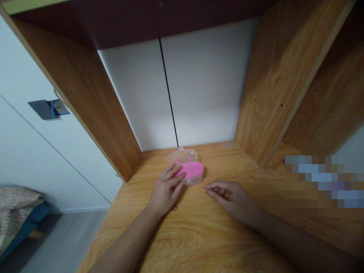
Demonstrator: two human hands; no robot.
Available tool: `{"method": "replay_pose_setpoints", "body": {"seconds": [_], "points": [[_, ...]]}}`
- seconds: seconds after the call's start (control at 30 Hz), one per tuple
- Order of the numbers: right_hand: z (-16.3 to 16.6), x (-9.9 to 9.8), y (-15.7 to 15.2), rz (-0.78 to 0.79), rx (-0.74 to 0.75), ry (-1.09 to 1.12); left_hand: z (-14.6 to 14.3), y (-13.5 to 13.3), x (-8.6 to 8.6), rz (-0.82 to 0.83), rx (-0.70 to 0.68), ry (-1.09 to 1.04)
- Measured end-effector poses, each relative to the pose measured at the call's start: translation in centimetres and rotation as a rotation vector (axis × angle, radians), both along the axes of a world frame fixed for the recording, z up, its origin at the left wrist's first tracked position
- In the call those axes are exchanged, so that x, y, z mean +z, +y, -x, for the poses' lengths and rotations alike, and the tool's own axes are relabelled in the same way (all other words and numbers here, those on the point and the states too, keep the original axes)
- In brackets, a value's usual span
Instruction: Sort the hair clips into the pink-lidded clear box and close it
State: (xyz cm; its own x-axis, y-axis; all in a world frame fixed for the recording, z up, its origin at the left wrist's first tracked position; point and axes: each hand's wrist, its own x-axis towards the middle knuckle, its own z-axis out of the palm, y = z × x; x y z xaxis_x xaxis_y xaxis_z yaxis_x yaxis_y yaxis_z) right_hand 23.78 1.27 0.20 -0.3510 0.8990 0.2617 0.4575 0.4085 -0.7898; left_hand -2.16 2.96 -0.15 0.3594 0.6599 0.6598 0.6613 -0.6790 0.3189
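A small oval clear plastic box (196, 179) with a pink inner cover (192, 170) stands on the wooden desk near the back panel. Its clear hinged lid (183, 156) lies folded back behind it. My left hand (167, 185) rests its fingers on the pink cover, with the thumb along the box's front side, gripping it at the left. Just right of the box, apart from it, my right hand (224, 193) has its fingers curled and thumb and fingertips close together; anything between them is too small to make out. A small dark ring (174, 207) lies beside my left wrist.
Wooden side panels (85, 87) rise at left and right, with a dark shelf (170, 19) overhead and a white back panel (204, 91) behind. A blurred-out patch (324, 185) covers the right side. A cloth-covered piece of furniture (19, 212) stands at lower left.
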Motion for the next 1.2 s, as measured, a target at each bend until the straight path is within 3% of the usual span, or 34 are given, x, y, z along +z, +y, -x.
{"method": "replay_pose_setpoints", "body": {"seconds": [0.17,0.33,0.67,1.2], "points": [[-0.2,0.4,0.2,-0.149,-0.105,0.139,-0.2,-0.6,0.3,-0.015,-0.076,-0.010],[-0.5,0.1,0.3,-0.240,-0.048,0.062,-0.6,-1.1,0.7,0.019,-0.107,-0.101],[0.0,0.3,0.0,-0.225,-0.006,0.201,-0.4,-1.2,0.4,0.120,-0.096,-0.156],[-0.7,0.3,0.2,-0.302,0.073,0.079,0.3,-1.0,0.2,-0.025,-0.147,0.071]]}}
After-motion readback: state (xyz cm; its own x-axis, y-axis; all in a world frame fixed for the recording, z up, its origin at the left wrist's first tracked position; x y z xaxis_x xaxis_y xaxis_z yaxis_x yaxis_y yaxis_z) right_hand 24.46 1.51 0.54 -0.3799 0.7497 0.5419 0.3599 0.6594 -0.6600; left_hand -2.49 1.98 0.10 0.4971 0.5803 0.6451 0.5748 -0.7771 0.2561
